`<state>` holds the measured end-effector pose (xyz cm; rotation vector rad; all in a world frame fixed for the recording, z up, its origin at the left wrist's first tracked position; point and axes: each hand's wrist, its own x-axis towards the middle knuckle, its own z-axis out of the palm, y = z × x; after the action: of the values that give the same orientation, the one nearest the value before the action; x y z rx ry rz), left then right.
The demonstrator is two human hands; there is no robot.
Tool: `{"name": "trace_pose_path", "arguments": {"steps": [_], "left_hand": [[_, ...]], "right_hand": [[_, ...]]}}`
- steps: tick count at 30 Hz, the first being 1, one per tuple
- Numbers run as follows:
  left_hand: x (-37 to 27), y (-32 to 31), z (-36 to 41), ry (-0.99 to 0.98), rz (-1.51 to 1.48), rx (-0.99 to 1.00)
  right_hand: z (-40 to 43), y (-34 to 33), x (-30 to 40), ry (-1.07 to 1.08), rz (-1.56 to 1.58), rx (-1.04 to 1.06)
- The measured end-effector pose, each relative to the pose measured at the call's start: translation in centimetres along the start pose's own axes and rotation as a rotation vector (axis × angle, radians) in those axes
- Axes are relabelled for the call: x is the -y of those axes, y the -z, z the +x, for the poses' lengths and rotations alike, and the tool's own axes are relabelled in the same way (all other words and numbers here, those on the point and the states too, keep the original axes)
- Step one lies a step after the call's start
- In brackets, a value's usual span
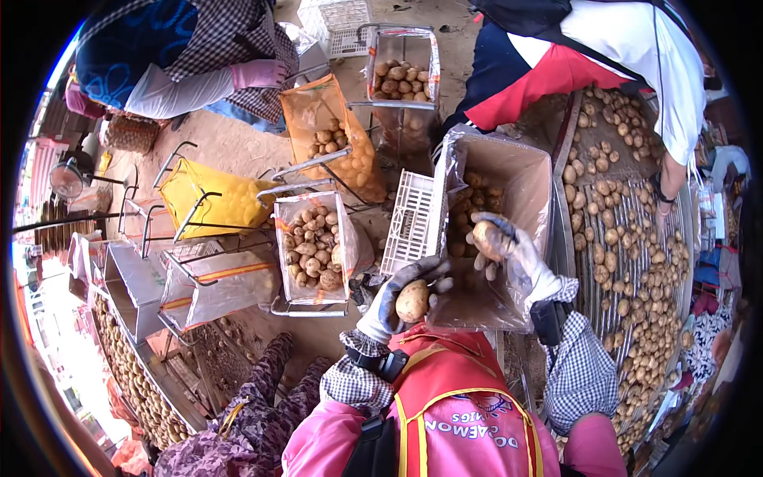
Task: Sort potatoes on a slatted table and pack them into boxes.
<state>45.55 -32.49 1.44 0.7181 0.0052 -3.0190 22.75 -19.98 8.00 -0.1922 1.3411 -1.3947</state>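
Note:
My left hand (411,295), in a grey-and-white work glove, holds a large potato (412,301) just outside the near left corner of a plastic-lined cardboard box (524,179). Over that box, my right hand (506,244), gloved the same way, grips another potato (490,239) from above. Potatoes (474,206) lie in the bottom of the box, partly hidden by my right hand. To the right, a slatted sorting conveyor (587,286) carries many loose potatoes (650,322).
Left of the box are a white plastic crate (408,220) and a potato-filled clear bag on a metal frame (313,250). Yellow (208,200) and orange (351,161) mesh bags stand beyond. One person (596,53) reaches over the conveyor; another person (197,65) bends at upper left.

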Motion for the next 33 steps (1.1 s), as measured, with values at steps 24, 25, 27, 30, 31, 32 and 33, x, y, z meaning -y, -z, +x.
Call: {"name": "trace_pose_path", "arguments": {"steps": [24, 25, 27, 30, 31, 32, 33], "left_hand": [[-7.3, 0.4, 0.5, -0.464, 0.067, 0.075], [-7.7, -0.5, 1.6, -0.502, 0.195, 0.066], [-9.3, -1.2, 4.0, -0.532, 0.458, 0.012], [-11.1, -3.0, 6.7, -0.53, 0.58, 0.048], [-11.5, -3.4, 7.5, -0.552, 0.636, 0.071], [-11.5, -3.9, 8.3, -0.54, 0.591, 0.102], [-11.7, -4.5, 9.0, -0.547, 0.611, 0.124]], "right_hand": [[-8.4, 6.1, -11.6, 0.14, -0.47, -0.63], [-9.8, 6.6, -12.7, 0.108, -0.355, -0.664], [-12.7, 7.6, -15.0, 0.106, -0.153, -0.72], [-14.5, 7.7, -17.7, 0.116, -0.203, -0.839], [-15.2, 7.6, -17.7, 0.075, -0.285, -0.821], [-15.9, 7.1, -17.1, 0.031, -0.365, -0.805], [-16.3, 6.2, -15.6, -0.106, -0.302, -0.833]]}}
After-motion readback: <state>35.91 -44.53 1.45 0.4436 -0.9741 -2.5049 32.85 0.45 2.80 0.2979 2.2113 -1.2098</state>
